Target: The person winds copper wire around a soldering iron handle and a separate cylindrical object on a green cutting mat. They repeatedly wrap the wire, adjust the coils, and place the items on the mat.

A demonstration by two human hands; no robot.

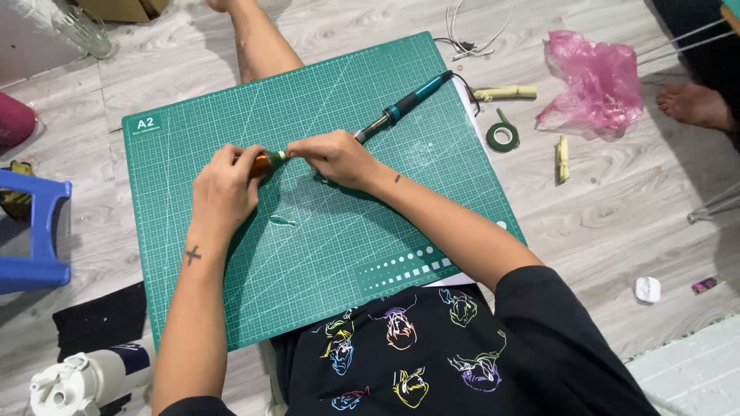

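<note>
Head view: left hand (223, 189) grips a small orange-brown cylindrical piece (264, 162) low over the green cutting mat (324, 254), presumably to steady it. Right hand (335, 158) pinches its pale end. Piece's long axis runs roughly left-right, tip toward the right hand. A soldering iron (402, 108) lies just behind, on the mat.
</note>
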